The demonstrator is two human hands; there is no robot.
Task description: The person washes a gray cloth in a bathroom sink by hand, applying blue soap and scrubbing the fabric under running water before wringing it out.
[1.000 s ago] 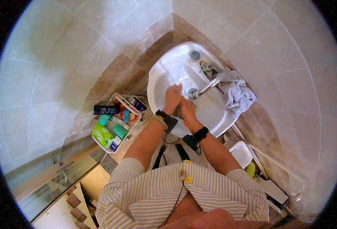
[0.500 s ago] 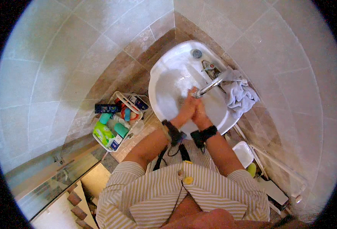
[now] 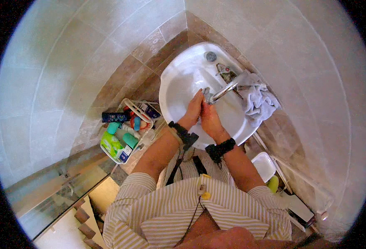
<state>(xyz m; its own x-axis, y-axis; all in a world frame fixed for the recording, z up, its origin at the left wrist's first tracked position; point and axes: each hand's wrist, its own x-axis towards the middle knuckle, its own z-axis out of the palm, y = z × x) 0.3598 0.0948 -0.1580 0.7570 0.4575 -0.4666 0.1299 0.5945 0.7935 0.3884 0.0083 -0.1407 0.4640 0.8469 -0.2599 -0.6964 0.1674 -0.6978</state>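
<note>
Over the white washbasin [image 3: 172, 91], my two hands are held close together beneath the mouth of the curved chrome tap [image 3: 226, 90]. The fingers of my left hand [image 3: 194, 108] stretch forward, with no object visible in them. Beside it, touching or nearly so, is my right hand [image 3: 210, 119]; its fingers appear extended, partly covered by a pale splash of water at the spout. Both wrists wear black bands. A tap handle [image 3: 226, 69] sits behind the spout, and a small grey round piece [image 3: 211, 56] rests on the basin's back rim.
A crumpled grey towel [image 3: 258, 101] hangs over the basin's right side. To the left stands a white rack [image 3: 127, 101] with bottles and packages. A white tub [image 3: 263, 167] and a green object [image 3: 273, 184] are low at the right. Tiled walls [image 3: 150, 45] meet behind the basin.
My hands were clasped against each other; now they have come somewhat apart, the left one with fingers pointing forward. The view has shifted slightly.
</note>
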